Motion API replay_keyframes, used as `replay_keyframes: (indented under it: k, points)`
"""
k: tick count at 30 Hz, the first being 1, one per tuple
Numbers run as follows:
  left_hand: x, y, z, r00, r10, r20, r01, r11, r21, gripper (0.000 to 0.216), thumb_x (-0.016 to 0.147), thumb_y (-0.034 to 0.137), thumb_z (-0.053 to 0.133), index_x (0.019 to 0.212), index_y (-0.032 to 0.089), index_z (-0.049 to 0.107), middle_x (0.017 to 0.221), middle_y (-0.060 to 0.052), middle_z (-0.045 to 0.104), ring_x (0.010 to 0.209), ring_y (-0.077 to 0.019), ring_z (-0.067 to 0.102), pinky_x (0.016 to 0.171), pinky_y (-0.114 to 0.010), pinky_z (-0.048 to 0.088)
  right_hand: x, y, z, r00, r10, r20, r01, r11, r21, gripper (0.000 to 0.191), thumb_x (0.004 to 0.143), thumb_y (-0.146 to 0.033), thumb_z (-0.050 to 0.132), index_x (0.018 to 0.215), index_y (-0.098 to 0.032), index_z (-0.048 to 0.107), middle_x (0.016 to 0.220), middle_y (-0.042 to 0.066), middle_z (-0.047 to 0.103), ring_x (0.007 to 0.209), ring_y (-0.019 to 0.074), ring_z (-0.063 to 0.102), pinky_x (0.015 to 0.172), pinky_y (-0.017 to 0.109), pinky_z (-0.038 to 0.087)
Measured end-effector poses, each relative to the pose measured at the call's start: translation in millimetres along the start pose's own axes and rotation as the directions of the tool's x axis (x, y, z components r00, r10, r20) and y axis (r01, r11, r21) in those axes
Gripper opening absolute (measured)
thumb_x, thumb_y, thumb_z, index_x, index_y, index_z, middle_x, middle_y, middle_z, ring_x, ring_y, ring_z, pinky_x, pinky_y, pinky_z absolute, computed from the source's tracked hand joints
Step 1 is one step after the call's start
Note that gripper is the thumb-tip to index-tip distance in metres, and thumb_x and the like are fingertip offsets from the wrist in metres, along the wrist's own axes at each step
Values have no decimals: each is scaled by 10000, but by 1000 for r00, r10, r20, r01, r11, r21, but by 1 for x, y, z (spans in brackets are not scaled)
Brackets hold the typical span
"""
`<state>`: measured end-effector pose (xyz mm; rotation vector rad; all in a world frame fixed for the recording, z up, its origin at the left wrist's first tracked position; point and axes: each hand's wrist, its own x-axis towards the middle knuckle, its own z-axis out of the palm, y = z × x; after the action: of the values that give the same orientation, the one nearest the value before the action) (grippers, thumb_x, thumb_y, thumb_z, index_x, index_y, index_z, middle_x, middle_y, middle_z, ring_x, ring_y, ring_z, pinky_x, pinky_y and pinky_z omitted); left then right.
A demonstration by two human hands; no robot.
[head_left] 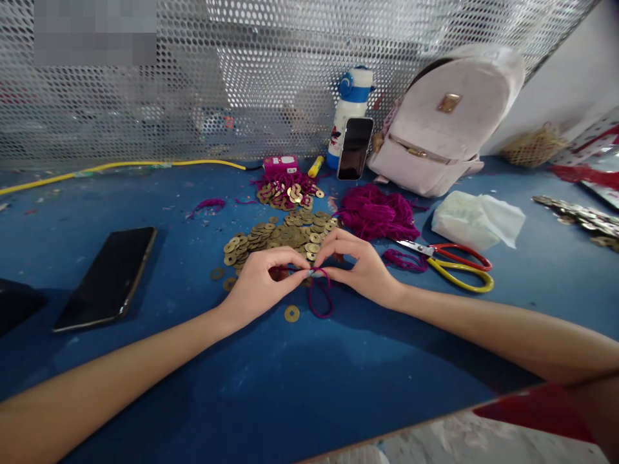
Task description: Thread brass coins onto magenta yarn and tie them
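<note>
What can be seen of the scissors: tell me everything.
The scissors lie on the blue table, beyond the right forearm. Their two loop handles, one red and one yellow, look like plastic; the blades look like shiny metal. The tips point toward the purple yarn pile, and a smaller purple bundle lies beside the blades. The right hand isn't touching them. Whether they're fully shut is unclear.

i record one thin purple cord (pixel 322 316), which i hold pinched; its slack forms a narrow loop, rounded at the near end, extending towards me.
</note>
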<state>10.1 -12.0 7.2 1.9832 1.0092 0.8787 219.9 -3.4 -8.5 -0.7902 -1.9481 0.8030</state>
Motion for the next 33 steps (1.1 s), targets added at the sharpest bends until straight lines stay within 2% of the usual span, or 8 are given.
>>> replay_keyframes:
  k: [4,17,24,29,33]
  points:
    - [0,0,0,1000,5,-8,-5,1000,6,108,849,174,629,804,169,727,820,-39,712,747,-163,646,686,-275,471,0,-1,0,1000,2,-20,-2,1000,-5,186,873,-381,687,831,-200,705,840,37,588,759,145,550,603,272,428]
    - [-1,-1,-1,999,-5,-39,5,1000,10,119,852,176,616,794,164,718,820,-43,707,749,-163,645,677,-270,469,-1,-4,1,1000,-21,-15,21,999,-24,58,876,-252,682,856,-201,701,861,36,582,747,135,541,587,262,436]
    - [0,-1,1,1000,10,-30,-10,1000,6,119,850,190,626,779,163,718,831,-46,712,745,-157,652,652,-253,472,-3,-5,1,994,-109,15,110,991,-82,51,886,-246,673,848,-218,693,864,30,589,812,154,575,733,310,500]
    - [0,0,0,1000,27,-4,-27,1000,-6,101,826,179,651,754,171,722,806,-37,719,738,-159,656,663,-256,478,-2,-3,0,996,-88,-2,87,994,-67,125,870,-330,698,862,-212,657,882,38,589,781,150,550,630,277,472]
    - [-1,3,-1,999,33,14,-33,999,-17,104,821,163,659,742,171,727,804,-32,718,731,-153,650,664,-256,470,-1,-2,1,996,-76,40,77,996,-36,188,868,-389,693,886,-205,656,885,42,582,758,144,534,620,272,462]
